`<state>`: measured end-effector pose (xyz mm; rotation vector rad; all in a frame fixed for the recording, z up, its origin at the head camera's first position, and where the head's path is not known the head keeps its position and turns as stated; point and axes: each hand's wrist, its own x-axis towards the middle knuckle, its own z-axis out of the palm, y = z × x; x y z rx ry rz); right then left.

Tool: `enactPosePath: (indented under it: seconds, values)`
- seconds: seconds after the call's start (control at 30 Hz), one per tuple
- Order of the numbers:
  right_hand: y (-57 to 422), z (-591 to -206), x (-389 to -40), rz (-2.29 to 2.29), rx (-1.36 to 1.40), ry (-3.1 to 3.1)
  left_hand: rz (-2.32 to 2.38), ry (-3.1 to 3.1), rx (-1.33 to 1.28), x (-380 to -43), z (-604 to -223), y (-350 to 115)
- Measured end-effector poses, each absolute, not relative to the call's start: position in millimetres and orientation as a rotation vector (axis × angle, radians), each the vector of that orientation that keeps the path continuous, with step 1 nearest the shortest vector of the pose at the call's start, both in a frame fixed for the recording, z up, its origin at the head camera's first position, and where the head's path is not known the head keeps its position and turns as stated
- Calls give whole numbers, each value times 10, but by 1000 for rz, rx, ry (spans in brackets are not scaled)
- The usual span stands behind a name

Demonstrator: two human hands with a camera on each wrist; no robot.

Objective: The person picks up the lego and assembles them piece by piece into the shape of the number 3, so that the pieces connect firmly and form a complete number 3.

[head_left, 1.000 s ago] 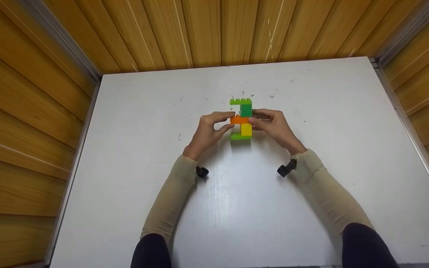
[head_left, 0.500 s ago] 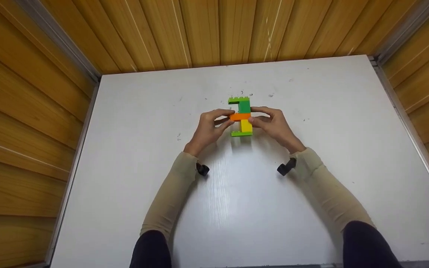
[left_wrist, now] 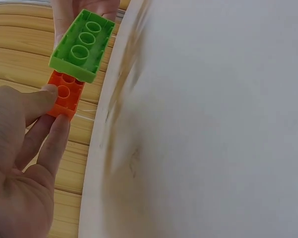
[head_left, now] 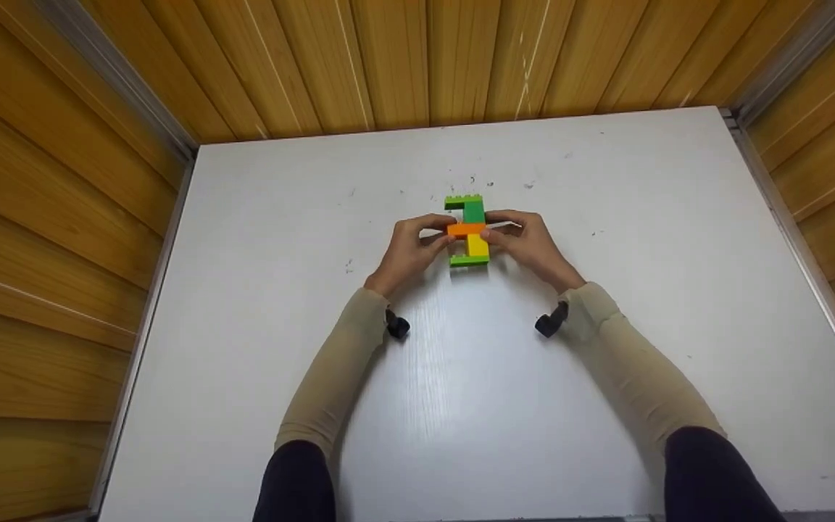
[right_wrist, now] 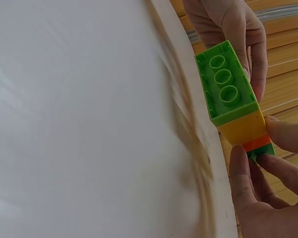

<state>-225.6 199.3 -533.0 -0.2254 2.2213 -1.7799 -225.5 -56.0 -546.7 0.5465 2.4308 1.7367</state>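
Both hands hold one stack of toy building bricks over the table's middle. From far to near in the head view, it has a light green brick [head_left: 464,201], a dark green brick [head_left: 474,212], an orange brick [head_left: 465,230], a yellow brick [head_left: 477,244] and another light green brick [head_left: 469,261]. My left hand [head_left: 411,248] pinches the orange brick's left end between thumb and fingers. On the other side my right hand [head_left: 528,242] grips the stack around the orange and dark green bricks. Hollow undersides with round tubes show on the near light green brick [left_wrist: 83,45] in the wrist views.
The white table [head_left: 301,232] carries small dark marks near its far side. Wood-panelled walls [head_left: 417,65] stand behind it and at both sides, with metal strips [head_left: 135,87] along the corners. A black wrist camera [head_left: 398,326] sits at each sleeve cuff.
The stack has tilted slightly, so the far light green brick's underside shows more, and it has shifted a little to the left. Both hands keep their hold; the right moves slightly left.
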Motion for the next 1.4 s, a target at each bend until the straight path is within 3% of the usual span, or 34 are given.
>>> enactPosePath:
  seconds: [1.4]
  values:
    - [1999, -5433, -2398, -1527, -158, 2333, 1587, 2454, 401, -2338, -5585, -510]
